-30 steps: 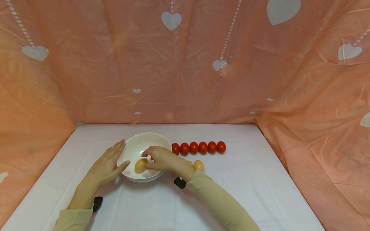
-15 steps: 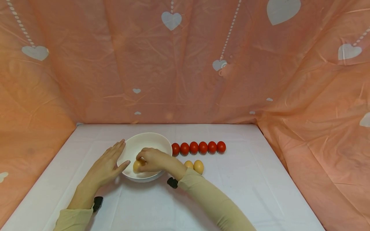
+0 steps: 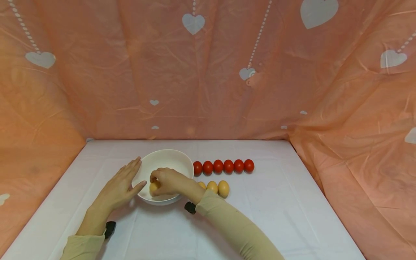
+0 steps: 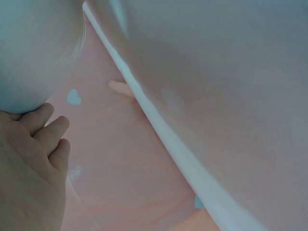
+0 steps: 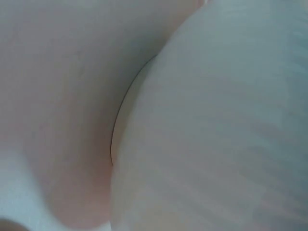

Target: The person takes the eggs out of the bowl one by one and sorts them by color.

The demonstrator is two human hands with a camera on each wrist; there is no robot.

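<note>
A white bowl (image 3: 167,157) stands on the table, left of centre. My left hand (image 3: 117,189) rests its straight fingers and thumb along the bowl's left rim; in the left wrist view, its fingers (image 4: 41,120) lie against the outer wall. Inside the bowl, near its front left, my right hand (image 3: 170,182) curls its fingers round a yellowish-tan egg (image 3: 153,188), which is partly hidden. Several like eggs (image 3: 212,187) lie in a short row right of the bowl, the leftmost partly covered by my wrist. The right wrist view is mostly filled by the blurred bowl wall (image 5: 207,125).
Several glossy red, egg-shaped pieces, perhaps tomatoes (image 3: 228,166), form a row right of the bowl, behind the eggs. A white cloth (image 3: 276,216) covers the table. An orange curtain (image 3: 208,90) with hearts encloses the back and sides.
My right hand has moved a little left and closer round the egg, which has shifted slightly left within the bowl. More of the egg row shows now. My left hand has stayed still.
</note>
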